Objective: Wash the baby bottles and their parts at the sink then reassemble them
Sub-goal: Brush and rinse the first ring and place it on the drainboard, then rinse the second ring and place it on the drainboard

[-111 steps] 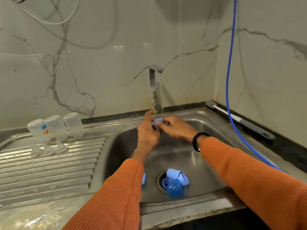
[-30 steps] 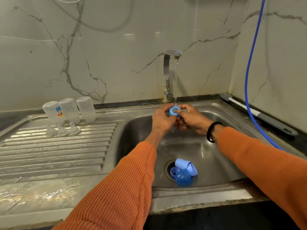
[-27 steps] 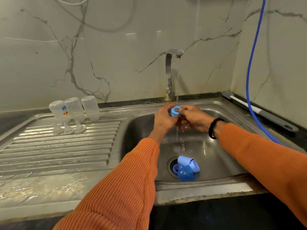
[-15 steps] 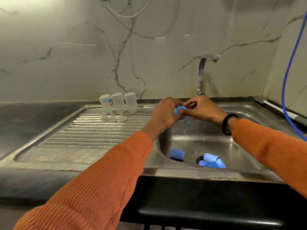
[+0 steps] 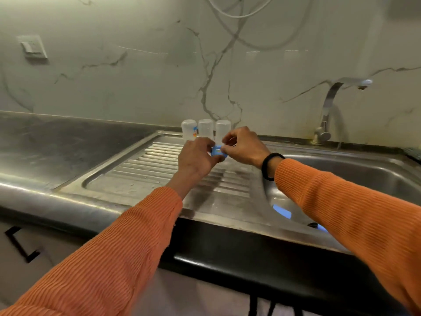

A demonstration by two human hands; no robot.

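Note:
Both hands hold a small blue screw ring [image 5: 217, 151] above the ribbed steel drainboard [image 5: 145, 172]. My left hand [image 5: 196, 158] pinches its left side and my right hand [image 5: 245, 145] pinches its right side. Three clear baby bottles [image 5: 206, 128] stand upside down at the back of the drainboard, just behind my hands; their lower parts are hidden by my fingers. In the sink basin [image 5: 364, 176] a blue part [image 5: 282, 211] lies near the left wall, and another blue piece [image 5: 321, 228] peeks out beside my right sleeve.
The steel tap [image 5: 328, 110] stands at the back right of the sink. A dark stone counter [image 5: 52, 142] stretches left of the drainboard, with a wall switch [image 5: 33, 47] above it. White cables [image 5: 237, 14] hang on the marble wall.
Both hands have carried the blue ring left, from under the tap over the basin to above the drainboard in front of the bottles. The view has swung left and pulled back.

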